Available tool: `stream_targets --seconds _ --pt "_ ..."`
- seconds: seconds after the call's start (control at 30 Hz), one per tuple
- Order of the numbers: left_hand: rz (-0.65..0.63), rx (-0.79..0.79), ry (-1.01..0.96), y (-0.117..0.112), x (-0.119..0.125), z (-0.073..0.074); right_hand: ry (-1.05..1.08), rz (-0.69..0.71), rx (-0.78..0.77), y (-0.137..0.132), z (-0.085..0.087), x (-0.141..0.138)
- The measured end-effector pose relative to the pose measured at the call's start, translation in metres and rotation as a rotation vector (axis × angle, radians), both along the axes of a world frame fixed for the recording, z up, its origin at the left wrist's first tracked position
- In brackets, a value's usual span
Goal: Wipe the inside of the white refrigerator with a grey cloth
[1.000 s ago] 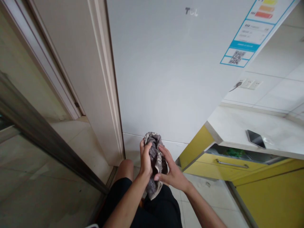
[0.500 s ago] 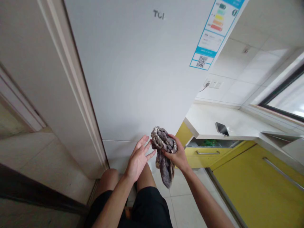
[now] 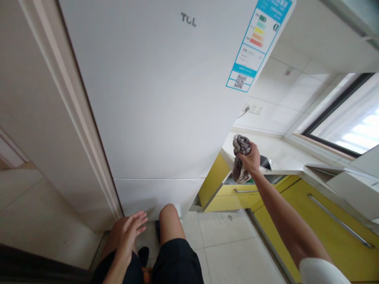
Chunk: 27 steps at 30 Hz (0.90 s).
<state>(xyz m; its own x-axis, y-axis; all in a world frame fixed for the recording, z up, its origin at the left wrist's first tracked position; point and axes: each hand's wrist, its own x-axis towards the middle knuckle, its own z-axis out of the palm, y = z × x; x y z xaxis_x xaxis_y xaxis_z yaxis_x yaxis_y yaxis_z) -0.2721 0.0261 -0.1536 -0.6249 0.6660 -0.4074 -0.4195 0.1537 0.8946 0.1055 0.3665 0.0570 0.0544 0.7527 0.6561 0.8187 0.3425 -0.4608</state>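
My right hand [image 3: 251, 158] is stretched out to the right, its fingers closed around a bunched grey-brown patterned cloth [image 3: 242, 146]. One end of the cloth hangs down below the hand, in front of the yellow drawer unit and the white countertop [image 3: 284, 154]. Low on the left, my left hand [image 3: 132, 232] hovers over my left knee with its fingers extended and nothing in it. Straight ahead stands a white fridge [image 3: 154, 110] with its doors closed and a blue-edged energy label [image 3: 251, 47] at the upper right.
A dark flat device [image 3: 265, 162] lies on the countertop, partly behind my right wrist. Below are a yellow drawer [image 3: 231, 202] and a yellow cabinet door [image 3: 325, 228] with metal handles. A plugged socket [image 3: 251, 108] and a window [image 3: 343, 118] are on the right. A wall edge runs along the left.
My right hand has carried the cloth right and up, from before the fridge to the counter's front. My left hand has drawn away from the cloth, down and left. The view has shifted rightward.
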Motion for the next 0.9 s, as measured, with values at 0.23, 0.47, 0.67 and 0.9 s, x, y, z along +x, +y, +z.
stream_targets --seconds 0.23,0.47,0.67,0.9 --pt "-0.115 -0.337 0.875 -0.059 -0.058 -0.099 -0.528 -0.141 -0.436 0.055 -0.019 0.003" --pt "-0.284 -0.546 1.065 -0.093 -0.061 -0.147 -0.575 -0.143 -0.513 0.058 -0.019 -0.010" --pt "-0.296 -0.671 1.128 -0.088 -0.048 -0.146 -0.467 -0.181 -0.317 0.024 -0.017 -0.044" --pt "-0.481 -1.019 1.213 -0.088 -0.005 -0.094 -0.306 0.575 -0.235 -0.113 -0.168 -0.079"
